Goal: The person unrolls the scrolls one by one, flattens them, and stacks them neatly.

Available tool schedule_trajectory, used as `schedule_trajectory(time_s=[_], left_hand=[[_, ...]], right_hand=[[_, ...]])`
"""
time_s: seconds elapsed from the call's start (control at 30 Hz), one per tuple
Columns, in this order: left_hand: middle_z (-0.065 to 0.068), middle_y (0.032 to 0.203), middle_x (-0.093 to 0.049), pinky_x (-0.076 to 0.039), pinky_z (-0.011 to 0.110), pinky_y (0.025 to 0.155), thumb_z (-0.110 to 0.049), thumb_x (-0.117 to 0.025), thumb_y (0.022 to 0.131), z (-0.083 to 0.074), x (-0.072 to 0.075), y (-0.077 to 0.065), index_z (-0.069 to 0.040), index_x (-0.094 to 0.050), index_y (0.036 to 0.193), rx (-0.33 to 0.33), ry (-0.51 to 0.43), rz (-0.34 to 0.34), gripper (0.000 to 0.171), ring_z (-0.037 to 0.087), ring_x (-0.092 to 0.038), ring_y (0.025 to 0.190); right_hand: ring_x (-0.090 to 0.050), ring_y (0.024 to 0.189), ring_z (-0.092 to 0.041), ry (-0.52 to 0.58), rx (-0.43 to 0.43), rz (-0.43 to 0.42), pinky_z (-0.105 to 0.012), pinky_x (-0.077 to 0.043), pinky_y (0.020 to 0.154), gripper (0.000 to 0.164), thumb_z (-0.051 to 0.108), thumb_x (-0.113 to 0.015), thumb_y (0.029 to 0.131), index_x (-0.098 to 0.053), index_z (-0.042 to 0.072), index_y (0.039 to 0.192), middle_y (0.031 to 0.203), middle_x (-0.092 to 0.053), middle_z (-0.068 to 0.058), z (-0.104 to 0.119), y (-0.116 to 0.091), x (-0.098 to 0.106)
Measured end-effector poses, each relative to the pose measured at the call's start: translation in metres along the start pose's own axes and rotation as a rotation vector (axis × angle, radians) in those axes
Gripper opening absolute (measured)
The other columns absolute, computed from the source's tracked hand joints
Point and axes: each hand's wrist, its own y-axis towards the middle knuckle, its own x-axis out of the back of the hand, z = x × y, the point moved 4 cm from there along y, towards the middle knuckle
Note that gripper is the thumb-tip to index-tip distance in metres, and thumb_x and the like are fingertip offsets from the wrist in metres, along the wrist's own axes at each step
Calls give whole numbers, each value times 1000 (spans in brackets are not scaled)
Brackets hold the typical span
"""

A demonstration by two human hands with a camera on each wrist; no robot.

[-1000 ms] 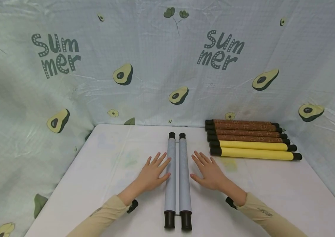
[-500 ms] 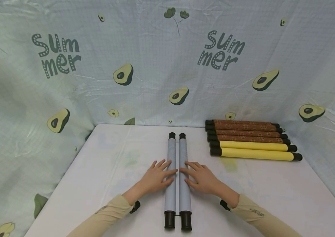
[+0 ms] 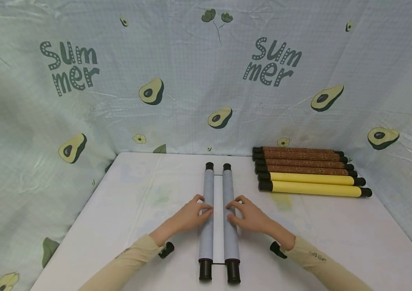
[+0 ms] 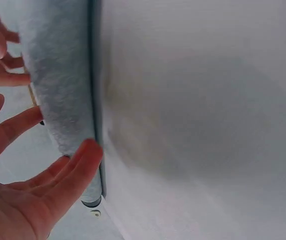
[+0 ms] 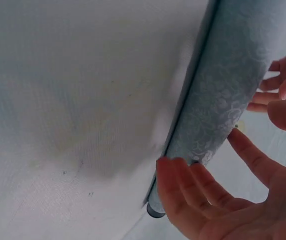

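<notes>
A scroll (image 3: 206, 242) with two grey-blue patterned rolls and dark end caps lies lengthwise in the middle of the table. A narrow pale strip of its sheet shows between the rolls. My left hand (image 3: 190, 215) grips the left roll, its bent index finger and thumb at the inner side. On the right roll (image 3: 231, 244), my right hand (image 3: 252, 216) takes a matching hold. Each wrist view shows fingers on both sides of a roll: left fingers (image 4: 77, 172) around one, right fingers (image 5: 183, 182) around the other.
Several rolled scrolls lie side by side at the back right, brown patterned ones (image 3: 302, 161) behind yellow ones (image 3: 315, 187). A cloth printed with avocados (image 3: 220, 117) hangs behind and beside the white table (image 3: 136, 194).
The spread fingers have come in onto the rolls and bent around them. Both rolls have since moved slightly apart, widening the strip between them.
</notes>
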Motion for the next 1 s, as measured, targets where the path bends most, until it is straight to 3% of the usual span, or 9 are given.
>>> schedule_trajectory(time_s=[0.1, 0.17, 0.27, 0.33, 0.4, 0.5, 0.67, 0.8, 1.0], left_hand=[[13, 99, -54, -40, 25, 61, -32, -45, 92, 10, 1, 8, -10, -68, 103, -44, -100, 5, 34, 13, -47, 72], [13, 86, -57, -41, 25, 57, -33, -43, 93, 12, 4, 12, -9, -69, 99, -29, -176, 31, 36, 14, -48, 68], [11, 88, -64, -47, 25, 53, -36, -40, 93, 17, 6, 14, -11, -68, 98, 73, -305, 95, 39, 15, -55, 63], [15, 92, -62, -50, 31, 50, -34, -40, 93, 15, 8, 13, -9, -66, 101, 217, -393, 163, 37, 21, -60, 60], [16, 96, -59, -52, 34, 52, -36, -38, 94, 17, 6, 12, -10, -64, 105, 291, -461, 197, 39, 25, -63, 63], [16, 92, -53, -53, 37, 55, -38, -36, 94, 19, 5, 11, -8, -62, 108, 338, -550, 226, 42, 30, -64, 67], [16, 91, -50, -53, 40, 59, -36, -34, 95, 20, 6, 11, -2, -59, 110, 345, -681, 268, 45, 31, -63, 66], [14, 89, -48, -53, 39, 58, -33, -34, 94, 23, 4, 13, 0, -57, 109, 356, -741, 292, 43, 25, -61, 58], [13, 90, -49, -53, 38, 54, -31, -40, 92, 29, 1, 17, -3, -57, 104, 418, -754, 289, 35, 23, -61, 54]], right_hand=[[-52, 79, -16, 105, 0, 20, -26, -43, 64, 24, 31, -56, 87, -60, 15, 105, 104, -52, -10, -5, 3, 3], [-52, 76, -15, 166, -2, 37, -24, -43, 63, 22, 28, -56, 87, -60, 14, 103, 100, -53, -12, -7, 4, 5], [-55, 72, -15, 254, -31, 85, -22, -47, 58, 22, 25, -54, 88, -60, 12, 105, 97, -54, -13, -13, 6, 5], [-57, 71, -15, 335, -77, 127, -23, -49, 54, 22, 25, -52, 89, -59, 12, 106, 96, -55, -13, -17, 7, 4], [-59, 70, -17, 437, -130, 170, -27, -51, 52, 24, 25, -50, 90, -58, 11, 107, 97, -56, -15, -21, 7, 3], [-62, 72, -18, 576, -207, 215, -31, -53, 56, 28, 28, -48, 91, -56, 9, 110, 100, -57, -16, -28, 7, 2], [-65, 73, -21, 739, -276, 263, -35, -54, 62, 35, 30, -48, 91, -53, 3, 113, 101, -57, -18, -35, 8, 0], [-65, 67, -21, 751, -339, 248, -35, -54, 58, 36, 33, -52, 89, -53, 5, 110, 96, -58, -16, -36, 11, -3], [-60, 53, -16, 569, -414, 156, -32, -50, 46, 31, 39, -65, 78, -53, 14, 92, 76, -61, -7, -32, 16, -7]])
